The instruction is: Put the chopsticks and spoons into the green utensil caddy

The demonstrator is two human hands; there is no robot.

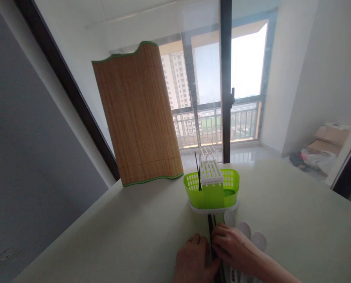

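Several black chopsticks (210,221) lie on the table in front of me, pointing away toward a green basket. My left hand (193,257) is closed at their left side, with its thumb across them. From the right, my right hand (230,243) has its fingers bent and pinched on the chopsticks; my hands hide much of their length. Just right of that hand are three white spoons (259,240), partly covered by my forearm. The bright green cutlery basket (213,196) stands beyond, with a white slotted top (212,172) at its middle and thin dark chopsticks (198,173) upright in its left compartment.
A bamboo mat (140,118) with green edging stands curved on the white table (151,220), left of the basket. Behind is a glass door with a dark frame (226,78). A grey wall (30,137) borders the left; boxes (331,137) lie beyond the glass at right.
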